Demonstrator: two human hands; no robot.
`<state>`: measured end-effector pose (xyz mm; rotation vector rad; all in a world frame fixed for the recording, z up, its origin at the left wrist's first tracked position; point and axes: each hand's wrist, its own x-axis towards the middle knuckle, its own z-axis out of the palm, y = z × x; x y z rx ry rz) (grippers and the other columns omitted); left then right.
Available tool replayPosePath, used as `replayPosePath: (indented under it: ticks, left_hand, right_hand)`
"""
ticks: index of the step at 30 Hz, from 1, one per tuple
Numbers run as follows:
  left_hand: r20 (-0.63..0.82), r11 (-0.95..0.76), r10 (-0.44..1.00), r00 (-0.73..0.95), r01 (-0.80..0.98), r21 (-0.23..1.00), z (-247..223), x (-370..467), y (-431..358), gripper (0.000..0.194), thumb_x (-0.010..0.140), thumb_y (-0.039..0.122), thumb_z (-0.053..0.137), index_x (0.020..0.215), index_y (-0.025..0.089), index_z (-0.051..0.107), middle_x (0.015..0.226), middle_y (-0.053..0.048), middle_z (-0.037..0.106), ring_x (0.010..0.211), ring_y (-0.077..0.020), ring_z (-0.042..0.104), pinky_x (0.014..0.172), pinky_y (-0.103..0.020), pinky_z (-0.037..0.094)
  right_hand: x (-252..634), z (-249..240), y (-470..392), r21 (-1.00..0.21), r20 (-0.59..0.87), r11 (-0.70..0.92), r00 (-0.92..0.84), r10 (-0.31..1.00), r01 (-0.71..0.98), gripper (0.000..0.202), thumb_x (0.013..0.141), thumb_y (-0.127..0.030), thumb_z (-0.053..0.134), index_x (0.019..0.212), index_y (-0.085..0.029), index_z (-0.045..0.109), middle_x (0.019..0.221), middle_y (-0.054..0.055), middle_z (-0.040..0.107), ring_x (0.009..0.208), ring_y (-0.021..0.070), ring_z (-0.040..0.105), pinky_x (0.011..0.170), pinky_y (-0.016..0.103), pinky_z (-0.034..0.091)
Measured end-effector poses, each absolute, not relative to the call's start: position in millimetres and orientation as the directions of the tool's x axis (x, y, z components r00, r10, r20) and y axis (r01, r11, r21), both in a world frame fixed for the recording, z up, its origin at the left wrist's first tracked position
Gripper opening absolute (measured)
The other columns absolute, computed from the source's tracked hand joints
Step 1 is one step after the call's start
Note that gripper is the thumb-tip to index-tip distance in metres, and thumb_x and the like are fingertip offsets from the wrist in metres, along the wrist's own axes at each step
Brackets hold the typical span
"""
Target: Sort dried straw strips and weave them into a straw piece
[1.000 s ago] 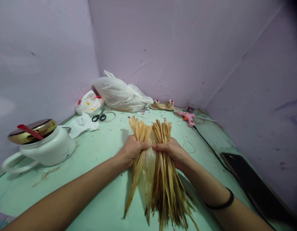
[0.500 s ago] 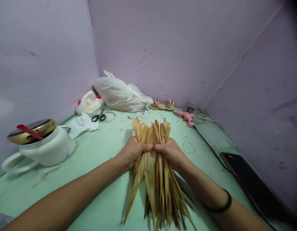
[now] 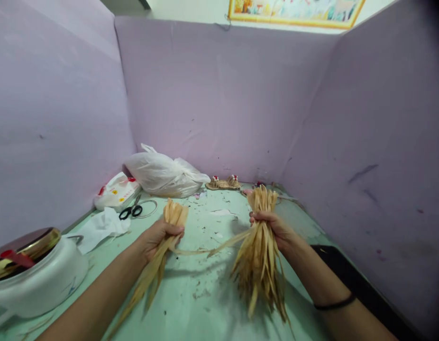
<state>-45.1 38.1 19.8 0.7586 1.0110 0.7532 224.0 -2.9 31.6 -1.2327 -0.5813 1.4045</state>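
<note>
My left hand (image 3: 161, 237) is closed round a small bunch of dried husk strips (image 3: 175, 213), whose long ends trail down toward me. On the other side, my right hand (image 3: 274, 226) grips a thicker bunch of dried husk strips (image 3: 258, 265) that fans out below the fist. Both bunches are pale straw-coloured with short, blunt tops above the fingers. A thin strand (image 3: 219, 247) stretches across the gap between them. The bunches are held apart over the green tabletop (image 3: 194, 312). My palms and some fingers are hidden by the strips.
At left stand a white mug (image 3: 45, 284) with a gold lid, a tissue (image 3: 104, 227), black-handled scissors (image 3: 130, 211) and a tissue pack (image 3: 118, 192). Behind are a white plastic bag (image 3: 166, 175) and a woven piece (image 3: 223, 183). A dark flat object (image 3: 342, 270) lies at right. Purple panels surround the table.
The single bundle held by both hands has parted into two bunches. My hands have moved apart, left and right. The view has tilted up, showing a framed picture above the panel.
</note>
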Motion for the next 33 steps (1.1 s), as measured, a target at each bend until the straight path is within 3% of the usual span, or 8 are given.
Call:
replayPosePath:
  ticks: [5, 9, 14, 16, 20, 23, 27, 33]
  left_hand:
    - [-0.413, 0.521, 0.825, 0.387, -0.236, 0.820, 15.8, -39.9, 33.5, 0.004, 0.071, 0.012, 0.059, 0.074, 0.010, 0.057, 0.061, -0.005, 0.059, 0.046, -0.0084, 0.054, 0.037, -0.015, 0.042]
    - [-0.458, 0.561, 0.778, 0.431, -0.148, 0.814, 10.7, -31.8, 27.9, 0.010, 0.071, 0.016, 0.058, 0.079, 0.010, 0.057, 0.065, -0.004, 0.059, 0.040, -0.0067, 0.049, 0.032, -0.015, 0.035]
    - [-0.400, 0.404, 0.897, 0.188, 0.022, 0.915, 16.1, -43.5, 38.2, 0.011, 0.067, 0.016, 0.061, 0.074, 0.009, 0.055, 0.058, -0.002, 0.058, 0.032, -0.0039, 0.039, 0.027, -0.014, 0.026]
    - [-0.385, 0.395, 0.905, 0.180, -0.021, 0.918, 19.0, -45.0, 38.8, 0.010, 0.069, 0.016, 0.060, 0.075, 0.010, 0.055, 0.057, -0.002, 0.058, 0.032, -0.0042, 0.040, 0.028, -0.014, 0.027]
    - [-0.413, 0.489, 0.852, 0.321, -0.212, 0.846, 20.1, -28.4, 22.2, 0.016, 0.073, 0.020, 0.057, 0.086, 0.011, 0.058, 0.067, -0.004, 0.062, 0.042, -0.0085, 0.052, 0.037, -0.018, 0.040]
    - [-0.435, 0.523, 0.833, 0.343, -0.228, 0.821, 15.9, -9.2, 1.6, 0.022, 0.073, 0.022, 0.057, 0.094, 0.012, 0.059, 0.066, -0.005, 0.063, 0.045, -0.0126, 0.056, 0.041, -0.023, 0.044]
    - [-0.367, 0.504, 0.828, 0.425, -0.274, 0.819, 8.9, 2.8, -14.1, 0.018, 0.071, 0.019, 0.059, 0.086, 0.008, 0.061, 0.064, -0.008, 0.064, 0.053, -0.0159, 0.060, 0.055, -0.027, 0.050]
    - [-0.396, 0.470, 0.861, 0.319, -0.205, 0.858, 6.4, -5.4, 0.6, 0.013, 0.074, 0.019, 0.054, 0.079, 0.008, 0.059, 0.066, -0.008, 0.062, 0.043, -0.0103, 0.053, 0.036, -0.020, 0.041]
  right_hand:
    - [205.9, 31.9, -11.3, -0.828, -0.273, -0.259, -0.046, 0.961, -0.497, 0.030, 0.052, -0.007, 0.062, 0.082, -0.015, 0.058, 0.055, -0.005, 0.052, 0.045, 0.0071, 0.050, 0.048, 0.019, 0.044]
    - [205.7, 28.0, -11.4, -0.786, -0.258, -0.359, -0.262, 0.930, -0.503, 0.028, 0.051, -0.009, 0.061, 0.078, -0.013, 0.060, 0.051, -0.007, 0.042, 0.040, 0.0027, 0.036, 0.038, 0.014, 0.034]
    - [251.9, 50.8, -15.7, -0.818, -0.128, -0.265, -0.287, 0.949, -0.511, 0.027, 0.051, -0.015, 0.060, 0.078, -0.015, 0.058, 0.054, -0.010, 0.036, 0.037, -0.0010, 0.018, 0.031, 0.010, 0.013]
    - [261.3, 59.1, -18.1, -0.845, -0.052, -0.170, -0.240, 0.969, -0.507, 0.024, 0.053, -0.019, 0.060, 0.077, -0.017, 0.057, 0.053, -0.011, 0.034, 0.036, -0.0009, 0.014, 0.031, 0.011, 0.007]
    - [229.2, 48.9, -19.3, -0.874, -0.137, -0.176, -0.118, 0.984, -0.454, 0.022, 0.053, -0.017, 0.065, 0.074, -0.017, 0.058, 0.057, -0.007, 0.047, 0.037, 0.0002, 0.025, 0.032, 0.013, 0.017]
    - [177.8, 24.6, -20.3, -0.880, -0.268, -0.279, -0.084, 0.960, -0.384, 0.020, 0.050, -0.018, 0.071, 0.061, -0.014, 0.056, 0.040, -0.008, 0.041, 0.035, 0.0042, 0.034, 0.035, 0.017, 0.028]
    - [133.7, 5.4, -27.1, -0.875, -0.226, -0.276, -0.170, 0.959, -0.397, 0.034, 0.047, -0.013, 0.072, 0.080, -0.011, 0.062, 0.054, -0.001, 0.059, 0.053, 0.0139, 0.056, 0.056, 0.026, 0.045]
    - [136.6, 5.8, -31.0, -0.868, -0.305, -0.311, -0.079, 0.949, -0.387, 0.027, 0.048, -0.010, 0.064, 0.075, -0.011, 0.062, 0.054, 0.001, 0.063, 0.046, 0.0148, 0.056, 0.049, 0.027, 0.046]
